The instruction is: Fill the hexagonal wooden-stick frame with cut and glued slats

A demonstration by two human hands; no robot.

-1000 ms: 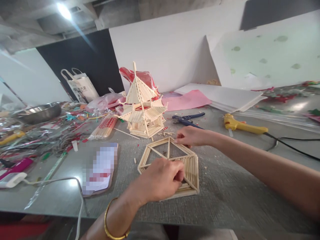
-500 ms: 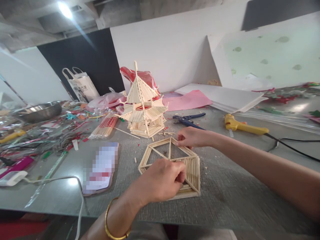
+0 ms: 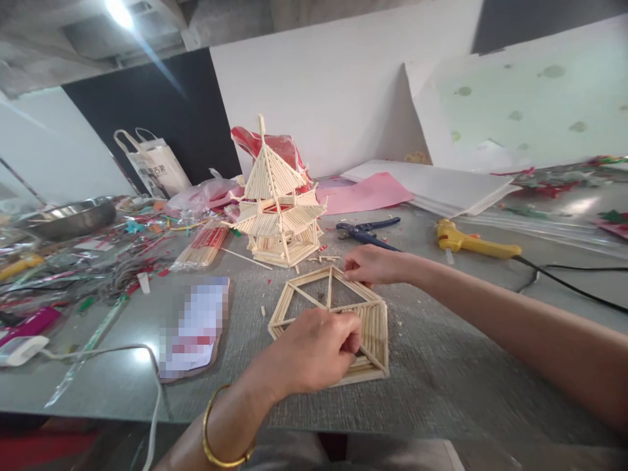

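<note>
A hexagonal frame of thin wooden sticks (image 3: 371, 330) lies flat on the table, with spokes meeting near its middle. Its right section and part of its near one are filled with parallel sticks, while the far sections show bare tabletop. My left hand (image 3: 318, 350), with a gold bangle on the wrist, is curled over the near left part of the frame; its fingertips are hidden beneath. My right hand (image 3: 370, 265) is closed at the far right rim, fingers pinching the edge. Behind the frame stands a tiered stick pagoda (image 3: 279, 212).
Blue-handled cutters (image 3: 367, 232) and a yellow glue gun (image 3: 475, 242) with a black cord lie beyond my right arm. A phone (image 3: 196, 327), a white cable, and a pack of sticks (image 3: 203, 245) are on the left, near scattered craft scraps and a metal bowl (image 3: 73, 219).
The whole view has shifted slightly, moving the scene a little left and up. Both hands keep nearly the same place and pose on the stick frame.
</note>
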